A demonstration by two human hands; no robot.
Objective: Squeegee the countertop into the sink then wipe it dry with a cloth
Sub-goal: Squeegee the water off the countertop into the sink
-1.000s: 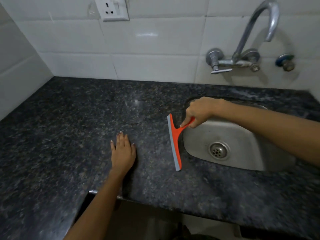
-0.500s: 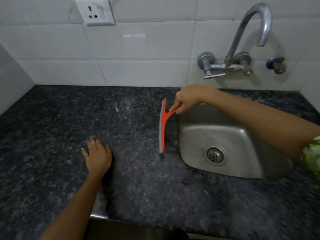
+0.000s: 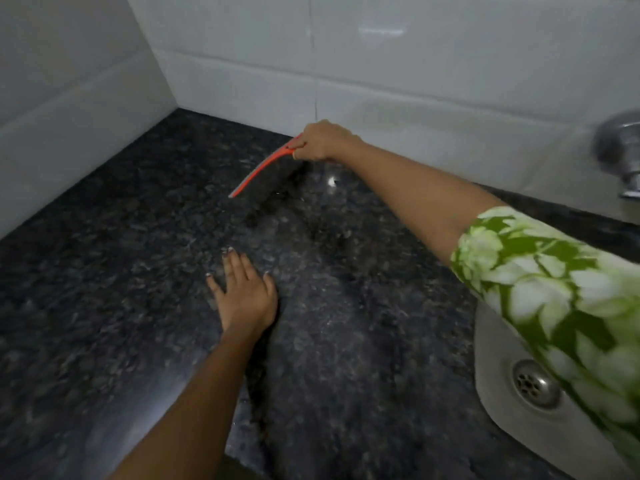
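Note:
An orange squeegee (image 3: 262, 168) hangs in the air above the dark speckled granite countertop (image 3: 114, 258), near the back wall. My right hand (image 3: 320, 142) is shut on its handle, and the blade slants down to the left, just off the stone. My left hand (image 3: 242, 292) lies flat on the countertop with its fingers spread, nearer the front edge. The steel sink (image 3: 498, 386) with its round drain (image 3: 533, 384) shows at the lower right, partly hidden by my green leaf-print sleeve (image 3: 554, 292). No cloth is in view.
White tiled walls (image 3: 398, 64) meet in a corner at the back left. Part of a chrome tap fitting (image 3: 620, 150) sticks out of the wall at the right edge. The counter's front edge (image 3: 239, 459) runs along the bottom.
My right hand has carried the squeegee from the sink's left rim up and leftward toward the back wall. The view has swung left, pushing sink and tap to the right edge. My left hand stays flat.

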